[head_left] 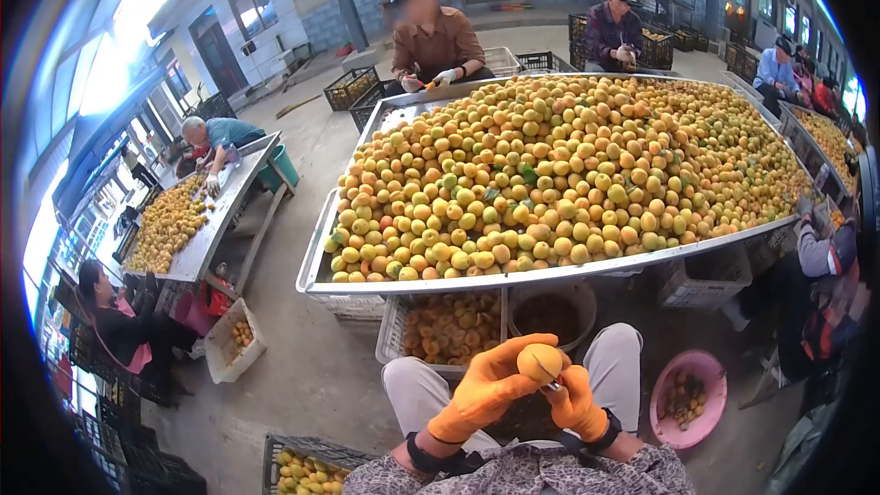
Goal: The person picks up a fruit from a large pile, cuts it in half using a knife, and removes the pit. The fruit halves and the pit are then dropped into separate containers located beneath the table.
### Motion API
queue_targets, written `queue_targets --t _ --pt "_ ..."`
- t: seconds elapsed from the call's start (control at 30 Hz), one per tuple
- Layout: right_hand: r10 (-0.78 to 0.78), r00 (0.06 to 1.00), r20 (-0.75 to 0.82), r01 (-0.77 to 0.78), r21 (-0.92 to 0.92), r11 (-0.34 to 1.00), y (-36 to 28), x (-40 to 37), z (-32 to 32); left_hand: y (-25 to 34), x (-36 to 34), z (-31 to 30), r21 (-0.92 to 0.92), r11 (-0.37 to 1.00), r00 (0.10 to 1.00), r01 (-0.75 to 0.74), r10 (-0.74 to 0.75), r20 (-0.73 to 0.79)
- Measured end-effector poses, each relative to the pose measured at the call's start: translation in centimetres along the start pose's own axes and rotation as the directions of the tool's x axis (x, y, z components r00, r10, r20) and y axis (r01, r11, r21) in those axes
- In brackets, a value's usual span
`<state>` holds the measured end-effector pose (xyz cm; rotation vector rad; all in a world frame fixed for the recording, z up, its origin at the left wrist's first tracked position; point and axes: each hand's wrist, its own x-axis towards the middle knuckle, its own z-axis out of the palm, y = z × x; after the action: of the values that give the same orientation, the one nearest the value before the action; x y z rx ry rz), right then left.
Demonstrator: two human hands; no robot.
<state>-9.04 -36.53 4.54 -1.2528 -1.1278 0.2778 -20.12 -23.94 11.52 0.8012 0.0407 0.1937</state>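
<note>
Both my hands wear orange gloves and meet above my lap. My left hand (490, 388) is closed around a yellow-orange apricot (537, 362). In my right hand (579, 403) is a small knife (552, 384), its metal part touching the lower right side of the fruit; the handle is mostly hidden by the glove. Just beyond my knees, a white crate (392, 328) holds halved, orange-brown apricots. Beside it stands a round tub (589, 298) with dark contents. Above these spreads a metal-rimmed table (440, 286) heaped with whole apricots (550, 183).
A pink basin (658, 403) with dark pieces sits at my right, and a black crate of apricots (270, 463) at my lower left. Across the table a person in brown (440, 41) works with gloved hands. Other people sit at both sides. Another apricot table (206, 243) stands left.
</note>
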Motion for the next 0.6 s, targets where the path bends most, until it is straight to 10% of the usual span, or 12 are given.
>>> queue_targets --t 0.2,0.27,0.37,0.43,0.5,0.6 --pt "0.091 0.991 0.098 -0.087 -0.039 0.995 1.0 -1.0 -0.8 3.2 -0.3 0.6 0.627 0.777 0.992 -0.061 0.117 -0.048" --pt "0.124 0.987 0.099 -0.123 -0.023 0.992 0.6 -0.9 -0.4 4.0 0.0 0.8 0.885 0.436 0.981 -0.162 0.171 0.095" --pt "0.137 0.983 0.118 -0.137 -0.012 0.991 0.8 -0.8 -0.8 4.8 0.5 0.0 0.916 0.338 0.972 -0.216 0.158 0.172" --pt "0.109 0.984 0.144 -0.108 -0.011 0.994 0.8 -0.5 -0.9 4.2 0.5 -0.4 0.852 0.487 0.980 -0.193 0.135 0.145" --pt "0.073 0.990 0.118 -0.072 -0.014 0.997 0.9 -0.3 -1.0 3.3 0.2 0.1 0.179 0.981 0.996 0.070 -0.058 -0.073" --pt "0.063 0.993 0.098 -0.061 -0.015 0.998 1.4 -0.2 -1.3 2.9 0.1 0.8 0.183 0.982 0.993 0.047 -0.026 -0.114"
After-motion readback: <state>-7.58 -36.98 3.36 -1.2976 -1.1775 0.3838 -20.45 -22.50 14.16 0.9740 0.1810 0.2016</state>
